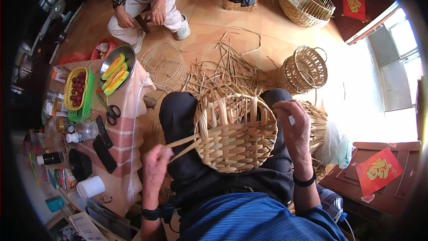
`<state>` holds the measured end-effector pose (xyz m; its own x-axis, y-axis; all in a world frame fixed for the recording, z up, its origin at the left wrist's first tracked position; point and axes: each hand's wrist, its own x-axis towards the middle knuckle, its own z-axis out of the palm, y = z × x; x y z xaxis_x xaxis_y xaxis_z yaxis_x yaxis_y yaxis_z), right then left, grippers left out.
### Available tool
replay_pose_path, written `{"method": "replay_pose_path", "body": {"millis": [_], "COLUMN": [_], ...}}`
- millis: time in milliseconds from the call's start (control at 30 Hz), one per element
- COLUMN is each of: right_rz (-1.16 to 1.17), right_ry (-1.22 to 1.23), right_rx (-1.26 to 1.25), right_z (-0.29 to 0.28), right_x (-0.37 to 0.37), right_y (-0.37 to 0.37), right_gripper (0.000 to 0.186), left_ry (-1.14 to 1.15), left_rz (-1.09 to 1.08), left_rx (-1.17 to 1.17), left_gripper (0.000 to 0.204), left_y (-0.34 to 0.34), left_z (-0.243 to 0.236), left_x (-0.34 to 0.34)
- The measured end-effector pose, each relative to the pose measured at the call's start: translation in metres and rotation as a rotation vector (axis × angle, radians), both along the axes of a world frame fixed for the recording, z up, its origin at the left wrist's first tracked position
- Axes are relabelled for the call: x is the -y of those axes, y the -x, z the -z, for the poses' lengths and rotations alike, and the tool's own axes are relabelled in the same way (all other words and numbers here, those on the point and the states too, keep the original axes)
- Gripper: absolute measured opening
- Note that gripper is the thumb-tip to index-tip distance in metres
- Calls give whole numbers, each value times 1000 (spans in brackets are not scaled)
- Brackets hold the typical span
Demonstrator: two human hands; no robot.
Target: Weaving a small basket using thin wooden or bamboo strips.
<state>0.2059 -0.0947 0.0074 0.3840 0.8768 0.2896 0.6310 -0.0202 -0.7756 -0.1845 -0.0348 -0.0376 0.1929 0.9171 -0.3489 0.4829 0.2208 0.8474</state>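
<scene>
A round, half-woven basket (pixel 236 145) of flat pale plant strips rests on my lap between my dark-trousered knees. Its lower part is tightly woven; upright strips with gaps show toward the far side. From the basket's left edge, two loose strips (pixel 183 142) run out to my left hand (pixel 156 163), whose blurred fingers are closed around them. Beside the right rim my right hand (pixel 293 122) is raised, fingers bent together near the rim. Whatever it may pinch is too small to make out.
Loose strips (pixel 223 69) lie on the floor ahead, near a wire-like round frame (pixel 164 64) and finished-looking baskets (pixel 307 69). At left, a cloth-covered table (pixel 127 140) bears scissors (pixel 113 112), a fruit basket (pixel 76 90) and a melon bowl (pixel 117 69). Another person (pixel 142 6) sits opposite.
</scene>
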Motion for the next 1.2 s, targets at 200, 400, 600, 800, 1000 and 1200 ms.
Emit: {"method": "replay_pose_path", "body": {"millis": [200, 400, 600, 800, 1000, 1200], "right_rz": [22, -255, -544, -614, -610, -519], "right_ry": [-47, -17, -8, 36, 48, 236], "right_rx": [-15, -29, 118, 245, 234, 8], "right_z": [-6, -13, -4, -9, -10, -13], "right_x": [-1, -7, -23, -29, -26, -23], "right_y": [10, 46, 85, 100, 99, 89], "right_gripper": [16, 18, 18, 19, 15, 12], "left_ry": [72, -11, 23, -142, 21, 122], "left_rz": [-554, -466, -179, -165, 63, -85], "left_rx": [584, 292, 1136, 900, 785, 948], "left_gripper": [17, 28, 41, 37, 29, 13], "left_y": [46, 25, 77, 61, -27, -91], "left_z": [-1, -4, -9, -29, -30, -25], "left_x": [-3, 2, 20, 3, -1, -6]}}
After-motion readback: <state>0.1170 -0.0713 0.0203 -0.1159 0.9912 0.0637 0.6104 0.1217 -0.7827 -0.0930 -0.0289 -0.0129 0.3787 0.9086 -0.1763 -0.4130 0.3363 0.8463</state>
